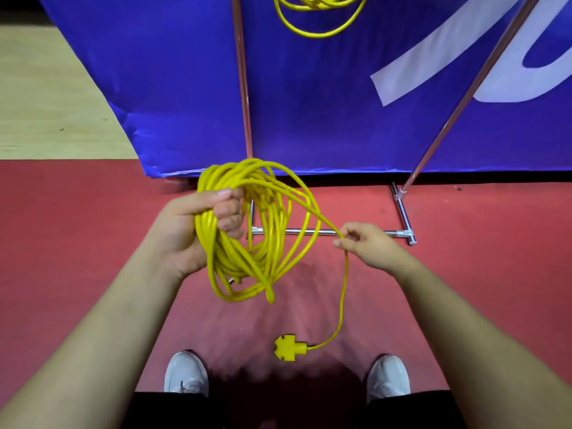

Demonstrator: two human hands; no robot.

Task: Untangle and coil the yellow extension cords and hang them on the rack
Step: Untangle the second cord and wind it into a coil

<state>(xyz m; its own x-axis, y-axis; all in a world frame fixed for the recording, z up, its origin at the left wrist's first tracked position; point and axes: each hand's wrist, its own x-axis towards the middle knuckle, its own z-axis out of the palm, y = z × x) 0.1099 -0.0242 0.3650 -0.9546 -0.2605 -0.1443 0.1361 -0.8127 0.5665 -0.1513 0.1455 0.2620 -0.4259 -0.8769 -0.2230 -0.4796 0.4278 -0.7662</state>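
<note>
fingers of the left hand (198, 224) wrap tight around a bundle of yellow cord loops (247, 243), held above the red floor (93, 212). right hand (368, 246) pinches a single strand between thumb and fingertips; from there the strand drops to the yellow multi-outlet end (289, 346), lying on the floor between two white shoes (185, 371). behind the coil stand the rack's chrome poles and base bar (399, 233), against a blue banner (309, 103). a second yellow coil (318, 13) hangs at the top edge.
</note>
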